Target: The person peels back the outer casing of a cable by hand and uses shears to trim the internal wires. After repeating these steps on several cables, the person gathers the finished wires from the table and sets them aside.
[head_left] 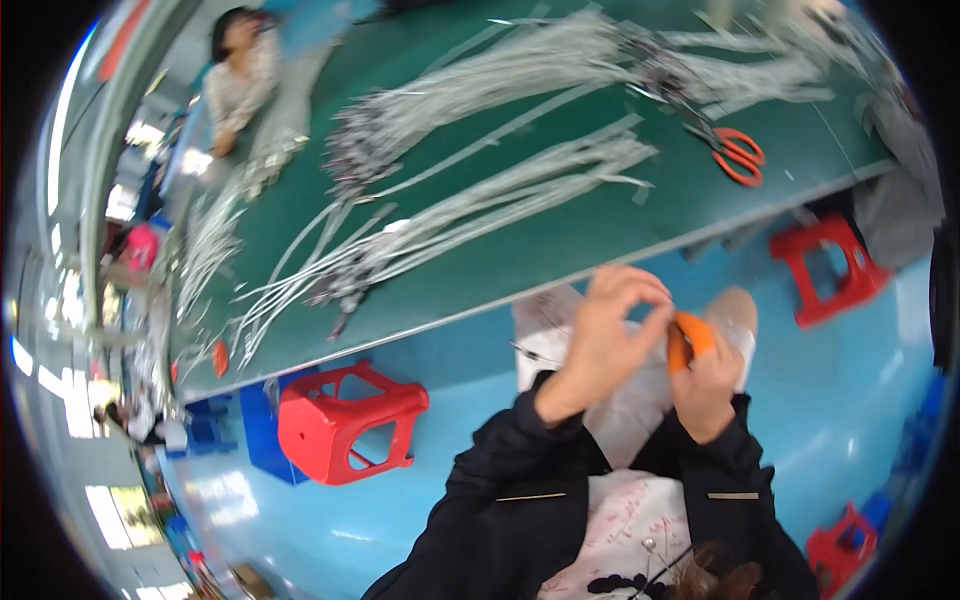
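Observation:
Both hands are raised above my lap, just off the near edge of the table. My left hand (pixel 612 335) has its fingers curved and its thumb apart from the forefinger; I see nothing between them. Close beside it, my right hand (pixel 706 385) is bent closed. Bright orange material (pixel 697 334) shows at its thumb and forefinger, like finger covers or a small band; whether it is worn or held I cannot make out. On the green table (pixel 520 240) ahead lie long bundles of whitish wires (pixel 500 80), with a smaller bundle (pixel 480 205) nearer me.
Scissors with orange handles (pixel 740 157) lie at the table's right. A red plastic stool (pixel 335 425) stands to my left, another red stool (pixel 828 268) to the right. A person (pixel 240 75) sits at the far left. Grey cloth (pixel 900 205) hangs at the right edge.

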The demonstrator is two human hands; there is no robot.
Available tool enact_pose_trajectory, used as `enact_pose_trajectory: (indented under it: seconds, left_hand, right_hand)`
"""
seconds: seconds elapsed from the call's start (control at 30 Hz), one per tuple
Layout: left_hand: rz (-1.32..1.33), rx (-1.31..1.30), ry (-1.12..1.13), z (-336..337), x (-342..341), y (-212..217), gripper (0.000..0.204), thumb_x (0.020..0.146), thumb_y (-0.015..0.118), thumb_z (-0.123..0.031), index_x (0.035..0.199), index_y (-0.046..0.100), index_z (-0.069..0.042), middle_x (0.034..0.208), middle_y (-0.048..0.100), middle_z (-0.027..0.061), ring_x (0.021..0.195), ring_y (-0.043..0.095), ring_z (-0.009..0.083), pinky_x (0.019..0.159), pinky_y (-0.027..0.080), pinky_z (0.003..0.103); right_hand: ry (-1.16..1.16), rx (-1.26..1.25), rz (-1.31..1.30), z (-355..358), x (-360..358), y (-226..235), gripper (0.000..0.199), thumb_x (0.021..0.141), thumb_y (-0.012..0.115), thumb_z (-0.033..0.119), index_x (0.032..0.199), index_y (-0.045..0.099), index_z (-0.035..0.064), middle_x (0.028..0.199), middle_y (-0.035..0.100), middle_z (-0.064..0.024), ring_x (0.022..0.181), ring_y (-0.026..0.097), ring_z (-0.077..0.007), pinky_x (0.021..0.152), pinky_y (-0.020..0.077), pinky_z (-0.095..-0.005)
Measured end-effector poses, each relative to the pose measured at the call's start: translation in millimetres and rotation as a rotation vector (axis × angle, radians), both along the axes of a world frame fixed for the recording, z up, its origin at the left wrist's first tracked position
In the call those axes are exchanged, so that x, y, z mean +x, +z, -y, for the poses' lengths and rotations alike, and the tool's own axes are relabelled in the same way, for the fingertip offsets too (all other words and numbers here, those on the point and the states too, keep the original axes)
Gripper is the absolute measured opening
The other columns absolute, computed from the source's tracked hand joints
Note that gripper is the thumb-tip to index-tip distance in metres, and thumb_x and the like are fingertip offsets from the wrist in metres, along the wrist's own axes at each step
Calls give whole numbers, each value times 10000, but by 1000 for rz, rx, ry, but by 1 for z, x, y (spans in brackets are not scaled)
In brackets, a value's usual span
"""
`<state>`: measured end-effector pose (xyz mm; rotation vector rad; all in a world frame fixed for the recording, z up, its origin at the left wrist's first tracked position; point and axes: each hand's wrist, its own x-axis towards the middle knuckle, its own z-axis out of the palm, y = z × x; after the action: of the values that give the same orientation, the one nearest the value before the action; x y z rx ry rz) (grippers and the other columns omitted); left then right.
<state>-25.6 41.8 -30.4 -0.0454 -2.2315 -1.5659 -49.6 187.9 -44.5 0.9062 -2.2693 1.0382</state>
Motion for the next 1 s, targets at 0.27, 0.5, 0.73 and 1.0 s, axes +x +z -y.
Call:
enact_pose_trajectory:
  seconds: [0.27, 0.5, 0.73, 1.0]
  left_hand:
    - [131, 282, -114, -5, -1, 0, 106, 827, 654, -71, 910, 649, -6, 979, 634, 64, 876, 568, 153, 788, 440, 266]
    - [199, 287, 21, -4, 2, 9, 83, 863, 602, -28, 904, 634, 36, 928, 620, 66, 842, 567, 127, 748, 450, 239]
    - [245, 510, -167, -18, -1, 7, 89, 883, 581, -46, 889, 607, 39, 904, 614, 57, 807, 546, 104, 758, 438, 239]
    - [-164, -305, 110, -38, 8, 15, 116, 887, 565, -57, 803, 556, 22, 820, 585, 80, 794, 528, 203, 693, 421, 321]
  right_hand:
    - [84, -253, 579, -13, 3, 18, 119, 840, 576, -26, 956, 600, -13, 748, 598, -95, 637, 582, -173, 571, 452, -277]
    - [238, -482, 838, 1, -6, 3, 143, 858, 569, 57, 986, 608, 6, 740, 620, -108, 655, 597, -175, 601, 476, -303]
    - [249, -509, 702, -19, -1, 9, 151, 854, 577, 69, 977, 603, -15, 717, 620, -153, 600, 591, -215, 570, 463, -322]
    - [284, -671, 756, -15, 5, 6, 151, 849, 575, 61, 972, 601, -23, 740, 618, -195, 610, 607, -279, 573, 469, -348]
